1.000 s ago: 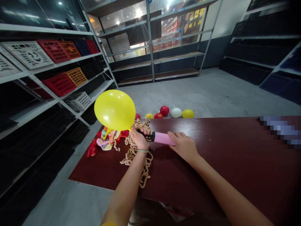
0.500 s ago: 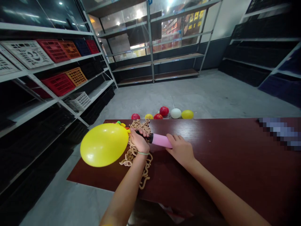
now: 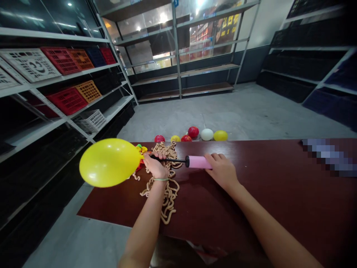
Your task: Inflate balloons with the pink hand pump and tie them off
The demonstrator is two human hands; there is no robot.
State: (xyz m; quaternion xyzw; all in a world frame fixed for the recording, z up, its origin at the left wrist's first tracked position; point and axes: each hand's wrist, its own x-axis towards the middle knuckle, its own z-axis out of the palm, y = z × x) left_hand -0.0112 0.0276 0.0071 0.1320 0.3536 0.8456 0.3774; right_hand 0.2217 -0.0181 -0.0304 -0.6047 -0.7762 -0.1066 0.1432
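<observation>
A swollen yellow balloon [image 3: 110, 163] sticks out to the left over the table, its neck at the fingers of my left hand [image 3: 156, 167]. That hand is closed around the black end of a balloon pump, where the neck meets it. A thin black rod shows between this end and the pump's pink barrel [image 3: 197, 162]. My right hand [image 3: 223, 171] wraps around the barrel's right end. Beneath and beside my left hand lies a heap of tan, curly cord-like strands [image 3: 169, 197]. Small uninflated balloons [image 3: 141, 149], red, yellow and green, lie partly hidden behind the yellow balloon's neck.
The dark red-brown table [image 3: 264, 193] spans the front. Beyond its far edge, several inflated balloons [image 3: 206, 134] rest on the floor. A shelf rack with plastic crates [image 3: 67, 100] stands left, a metal rack [image 3: 178, 74] at the back. A pixelated patch [image 3: 329, 154] covers something at right.
My hands have moved apart, drawing the pump out so its black rod shows. My left hand and the yellow balloon shifted left; my right hand moved slightly right with the barrel.
</observation>
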